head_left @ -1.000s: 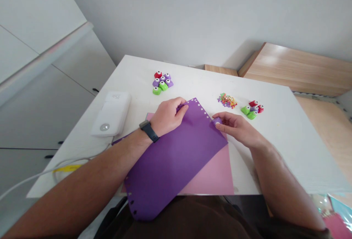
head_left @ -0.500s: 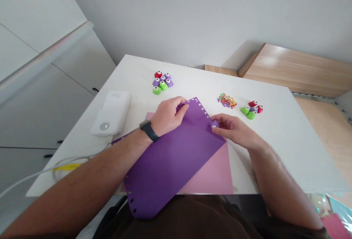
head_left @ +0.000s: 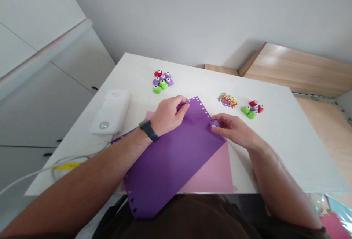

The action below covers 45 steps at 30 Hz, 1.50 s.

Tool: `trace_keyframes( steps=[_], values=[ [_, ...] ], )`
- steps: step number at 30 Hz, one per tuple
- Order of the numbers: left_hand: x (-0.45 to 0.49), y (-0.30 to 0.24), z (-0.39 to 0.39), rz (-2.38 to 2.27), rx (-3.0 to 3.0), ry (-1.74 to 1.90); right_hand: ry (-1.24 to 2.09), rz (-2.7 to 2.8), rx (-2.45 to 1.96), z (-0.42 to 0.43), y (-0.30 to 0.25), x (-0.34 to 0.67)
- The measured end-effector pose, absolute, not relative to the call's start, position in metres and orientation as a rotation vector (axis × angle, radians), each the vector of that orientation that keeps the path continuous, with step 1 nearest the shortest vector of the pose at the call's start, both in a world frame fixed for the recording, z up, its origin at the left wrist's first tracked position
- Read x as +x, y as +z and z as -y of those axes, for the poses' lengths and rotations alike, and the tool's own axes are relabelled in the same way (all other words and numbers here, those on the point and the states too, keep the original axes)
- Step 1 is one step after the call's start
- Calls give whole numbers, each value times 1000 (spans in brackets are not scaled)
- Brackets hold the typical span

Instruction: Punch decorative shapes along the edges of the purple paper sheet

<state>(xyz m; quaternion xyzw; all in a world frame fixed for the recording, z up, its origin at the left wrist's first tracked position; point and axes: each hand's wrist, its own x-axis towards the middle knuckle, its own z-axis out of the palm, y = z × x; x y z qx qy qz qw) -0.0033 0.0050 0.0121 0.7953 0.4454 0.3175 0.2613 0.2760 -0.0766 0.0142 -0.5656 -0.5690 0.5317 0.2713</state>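
A sheet of purple paper (head_left: 170, 154) lies slantwise before me, with small shapes punched along its edges. My left hand (head_left: 172, 113) pinches its far edge between thumb and fingers. At the right edge, my right hand (head_left: 229, 127) grips a small purple craft punch (head_left: 214, 123) with a white button; the punch sits on the paper's border, beside the row of holes. Underneath the purple sheet is a pink sheet (head_left: 213, 173), partly covered. A pile of tiny coloured paper cut-outs (head_left: 227, 100) lies beyond my right hand.
Several red, purple and green punches (head_left: 163, 81) are grouped at the back of the white table (head_left: 283, 151). Another group of punches (head_left: 252, 109) sits to the right. At left stand a white device (head_left: 111, 112) and a cable (head_left: 68, 159) with a yellow tag.
Both hands, the paper and the punch hold nearly the same places. The view has shifted very slightly.
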Motion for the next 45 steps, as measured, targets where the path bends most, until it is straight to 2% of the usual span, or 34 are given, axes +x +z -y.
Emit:
trace_keyframes(
  steps=[13,31,45],
  values=[
    [-3,13,-4,-1211,2159,875,1392,1535,-1576,77,15,272],
    [-4,13,-4,-1199,2159,900,1028,1769,-1804,79,27,259],
    [-3,14,-4,-1198,2159,891,924,1828,-1845,80,29,254]
  ],
)
